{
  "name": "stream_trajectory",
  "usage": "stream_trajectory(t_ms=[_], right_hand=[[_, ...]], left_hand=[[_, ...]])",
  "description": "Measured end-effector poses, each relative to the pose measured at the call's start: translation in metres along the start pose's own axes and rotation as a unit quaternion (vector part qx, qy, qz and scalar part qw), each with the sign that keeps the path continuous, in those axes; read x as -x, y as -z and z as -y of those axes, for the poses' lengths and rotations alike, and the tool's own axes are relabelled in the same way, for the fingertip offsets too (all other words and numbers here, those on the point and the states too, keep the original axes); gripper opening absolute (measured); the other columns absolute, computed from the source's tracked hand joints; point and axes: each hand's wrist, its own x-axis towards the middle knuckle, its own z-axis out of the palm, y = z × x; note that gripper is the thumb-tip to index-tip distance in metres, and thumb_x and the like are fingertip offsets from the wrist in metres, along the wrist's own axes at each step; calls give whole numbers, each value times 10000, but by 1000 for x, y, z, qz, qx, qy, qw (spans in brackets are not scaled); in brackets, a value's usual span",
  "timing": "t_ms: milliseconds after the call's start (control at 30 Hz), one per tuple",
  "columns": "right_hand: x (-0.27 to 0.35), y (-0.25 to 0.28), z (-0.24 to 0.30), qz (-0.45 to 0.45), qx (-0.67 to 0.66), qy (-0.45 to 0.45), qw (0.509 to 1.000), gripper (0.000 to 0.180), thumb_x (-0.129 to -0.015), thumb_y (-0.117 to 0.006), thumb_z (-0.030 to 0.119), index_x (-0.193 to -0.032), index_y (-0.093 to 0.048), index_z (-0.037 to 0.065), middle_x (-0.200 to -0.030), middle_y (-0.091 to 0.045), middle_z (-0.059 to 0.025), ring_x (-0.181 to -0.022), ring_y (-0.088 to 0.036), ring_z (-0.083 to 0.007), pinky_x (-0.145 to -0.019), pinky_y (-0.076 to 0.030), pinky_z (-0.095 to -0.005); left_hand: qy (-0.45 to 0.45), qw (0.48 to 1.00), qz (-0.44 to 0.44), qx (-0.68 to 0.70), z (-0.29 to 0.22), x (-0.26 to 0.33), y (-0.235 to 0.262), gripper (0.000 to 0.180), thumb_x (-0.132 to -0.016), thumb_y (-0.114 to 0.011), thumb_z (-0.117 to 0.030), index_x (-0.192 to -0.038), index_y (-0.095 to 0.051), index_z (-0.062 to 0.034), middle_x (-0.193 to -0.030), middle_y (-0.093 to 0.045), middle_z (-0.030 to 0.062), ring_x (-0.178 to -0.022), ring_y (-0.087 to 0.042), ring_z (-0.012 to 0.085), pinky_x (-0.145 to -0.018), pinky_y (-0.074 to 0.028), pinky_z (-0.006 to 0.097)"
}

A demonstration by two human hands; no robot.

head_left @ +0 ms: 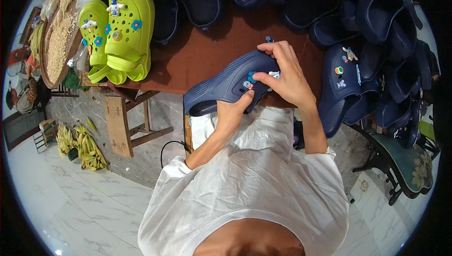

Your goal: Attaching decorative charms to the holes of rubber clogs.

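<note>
A navy blue foam clog [221,81] is held tilted on its side above my lap, at the near edge of the table. My left hand [230,113] grips it by the rim of the opening, thumb pressed on the upper. Around the toe end wraps my right hand [293,78], its fingers over the far side and its thumb by the charms. A swirl charm [247,85], a blue flower charm [252,76] and a partly covered white charm [274,74] sit on the upper. Just beyond my right fingertips is a small blue charm [269,39].
A brown cloth [188,63] covers the table. Lime green clogs with charms [130,20] stand at the left. Navy clogs crowd the far edge and right side, one decorated clog [336,86] nearest. A wooden stool [117,124] and a chair [400,162] flank me.
</note>
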Motion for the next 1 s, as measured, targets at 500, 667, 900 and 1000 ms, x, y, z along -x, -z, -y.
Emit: stream_trajectory(t_ms=[500, 667, 900, 1000], right_hand=[[-2, -2, 3, 101, 66, 20, 992, 569, -824, -676, 158, -1351, -468, 97, -1255, -480, -160, -1205, -439, -349, -1038, -332, -490], [3, -6, 2, 63, 65, 31, 995, 581, -823, -678, 155, -1361, -464, 111, -1258, -470, -157, -1219, -411, -337, -1041, -315, -477], [-9, -1, -28, 93, -120, 24, 988, 557, -791, -754, 251, -1302, -563, 139, -1171, -529, -89, -1141, -492, -272, -1006, -348, -444], [-7, -1, -24, 92, -154, -8, 984, 572, -780, -776, 283, -1295, -579, 128, -1151, -539, -73, -1113, -520, -250, -984, -378, -419]], left_hand=[[-7, 997, 0, -82, -7, 4, -3, 425, -810, -684, 0, -1220, -575, 7, -1141, -621, 76, -1018, -598, 157, -914, -477, 296], [1, 1000, 9, -5, -7, 3, 0, 382, -820, -688, -20, -1187, -583, 3, -1109, -623, 72, -987, -595, 140, -885, -479, 290], [53, 995, 47, 72, -14, -2, 6, 421, -841, -675, 5, -1244, -551, -1, -1152, -624, 70, -1040, -599, 141, -928, -475, 291], [69, 992, 64, 85, -22, -2, 7, 435, -843, -659, 26, -1262, -544, -6, -1169, -623, 75, -1060, -604, 153, -948, -478, 300]])
